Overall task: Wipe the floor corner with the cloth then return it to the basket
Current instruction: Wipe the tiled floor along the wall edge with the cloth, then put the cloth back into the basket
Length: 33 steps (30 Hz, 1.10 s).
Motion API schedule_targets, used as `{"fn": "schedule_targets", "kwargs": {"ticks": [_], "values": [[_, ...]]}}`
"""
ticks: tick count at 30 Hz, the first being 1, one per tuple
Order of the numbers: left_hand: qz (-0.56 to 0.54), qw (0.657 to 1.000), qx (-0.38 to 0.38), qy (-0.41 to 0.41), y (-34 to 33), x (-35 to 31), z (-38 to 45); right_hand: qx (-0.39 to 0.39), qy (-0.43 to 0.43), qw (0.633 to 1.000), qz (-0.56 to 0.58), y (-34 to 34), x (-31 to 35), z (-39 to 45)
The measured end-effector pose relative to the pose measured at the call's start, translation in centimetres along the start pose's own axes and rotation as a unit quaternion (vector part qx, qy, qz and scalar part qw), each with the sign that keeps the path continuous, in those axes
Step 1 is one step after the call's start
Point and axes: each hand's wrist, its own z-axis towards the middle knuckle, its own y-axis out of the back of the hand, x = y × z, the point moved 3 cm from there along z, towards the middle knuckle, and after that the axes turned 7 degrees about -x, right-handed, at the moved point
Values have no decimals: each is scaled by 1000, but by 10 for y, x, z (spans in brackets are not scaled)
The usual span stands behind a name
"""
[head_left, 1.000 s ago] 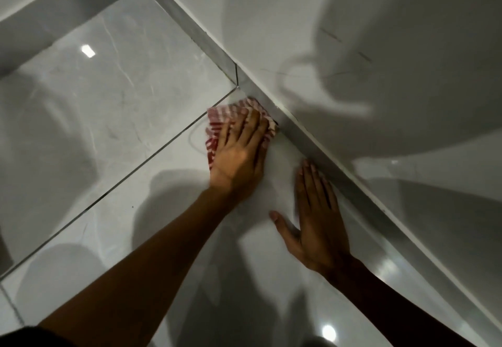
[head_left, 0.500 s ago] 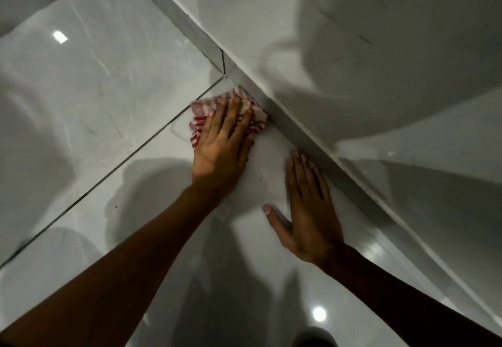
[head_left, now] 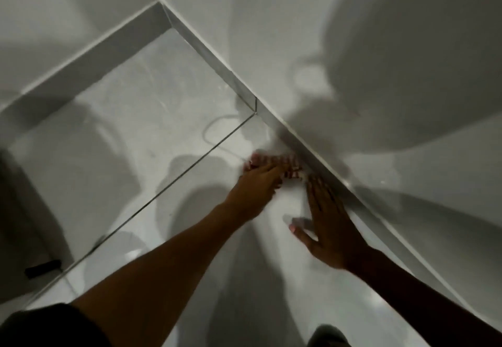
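A red-and-white striped cloth lies bunched on the glossy white floor tile, right against the grey skirting of the right-hand wall. My left hand presses flat on the cloth, and its fingers cover the cloth's left part. My right hand rests palm down on the bare tile just to the right, fingers spread along the skirting and tips close to the cloth. The floor corner, where two walls meet, lies far up-left of both hands. No basket is in view.
A grout line runs diagonally across the floor left of my hands. A small dark object lies on the floor at the far left. White walls with grey skirting bound the floor on two sides.
The camera has pulled back and tilted, so the wall corner now shows. My left hand has slid the cloth along the skirting toward my right hand, away from the tile joint.
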Motion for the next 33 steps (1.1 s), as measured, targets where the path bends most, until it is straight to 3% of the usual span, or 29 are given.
{"fn": "schedule_targets", "kwargs": {"ticks": [2,6,9,17,20,27,33], "values": [[-85,990,5,112,67,-61,-27,29,-17,999,12,82,33,-30],[-187,951,-107,221,96,-86,-47,20,-56,995,81,123,72,-35],[-201,931,-171,252,110,-98,-60,19,-61,993,101,143,97,-31],[-279,856,-289,326,280,-213,-143,-1,-40,985,168,322,236,-72],[-268,832,-328,360,347,-234,-181,14,27,982,186,371,299,-77],[-228,786,-417,396,476,-214,-289,8,171,969,179,403,455,-71],[-210,737,-466,442,549,-129,-422,-9,240,955,172,367,586,-81]]}}
